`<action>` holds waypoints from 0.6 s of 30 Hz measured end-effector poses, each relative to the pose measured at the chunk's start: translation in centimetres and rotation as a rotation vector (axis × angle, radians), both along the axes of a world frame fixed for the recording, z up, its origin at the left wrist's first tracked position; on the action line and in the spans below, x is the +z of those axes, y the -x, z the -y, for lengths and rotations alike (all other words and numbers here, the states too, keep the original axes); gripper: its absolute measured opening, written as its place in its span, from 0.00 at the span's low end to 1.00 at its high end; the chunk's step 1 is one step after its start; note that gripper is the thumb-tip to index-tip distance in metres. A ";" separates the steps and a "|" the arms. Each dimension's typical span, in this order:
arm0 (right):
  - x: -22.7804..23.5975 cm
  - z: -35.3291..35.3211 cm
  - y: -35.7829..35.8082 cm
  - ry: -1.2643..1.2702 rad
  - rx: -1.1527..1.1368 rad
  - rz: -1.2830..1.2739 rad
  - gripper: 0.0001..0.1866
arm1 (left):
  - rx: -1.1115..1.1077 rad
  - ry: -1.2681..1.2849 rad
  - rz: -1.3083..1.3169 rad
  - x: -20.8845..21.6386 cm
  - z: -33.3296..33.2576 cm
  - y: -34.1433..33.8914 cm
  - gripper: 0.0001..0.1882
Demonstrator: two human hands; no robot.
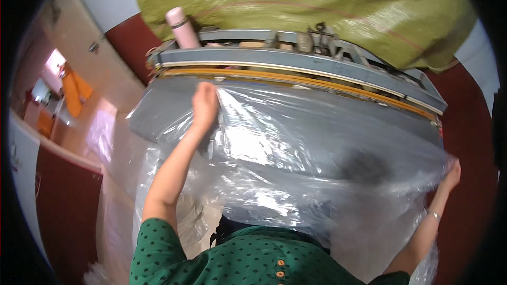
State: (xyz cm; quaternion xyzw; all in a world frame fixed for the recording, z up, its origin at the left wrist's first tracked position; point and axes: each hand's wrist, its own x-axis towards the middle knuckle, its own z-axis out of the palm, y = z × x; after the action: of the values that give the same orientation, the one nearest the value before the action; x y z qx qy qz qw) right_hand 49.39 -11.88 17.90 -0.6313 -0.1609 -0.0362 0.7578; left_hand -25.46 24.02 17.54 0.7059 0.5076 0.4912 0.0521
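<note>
A wide sheet of clear plastic film is spread between my hands, over a grey flat work surface and down across my front. My left hand pinches the film near the far left part of the surface, close to the machine's long bar. My right hand grips the film's right edge, out past the surface's right end. Bright glare lies on the film between them. The fingertips of both hands are partly hidden. Just beyond the surface runs a long grey metal machine frame with an orange strip.
A pink bottle stands at the frame's left end. Metal fittings rise from the frame. Behind it is a large yellow-green woven sheet. A door stands at the left. More clear film hangs down to the lower left.
</note>
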 end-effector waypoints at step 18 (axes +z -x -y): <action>-3.6 -22.8 8.0 0.464 -0.139 0.405 0.12 | 0.277 0.041 0.340 -3.6 -12.0 5.2 0.13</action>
State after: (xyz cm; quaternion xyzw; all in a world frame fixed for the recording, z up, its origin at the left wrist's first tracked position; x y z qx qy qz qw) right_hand 41.41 10.89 14.33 -0.7768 -0.2690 -0.1750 0.5419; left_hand -30.66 35.98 13.98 0.5354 0.5936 0.5950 0.0835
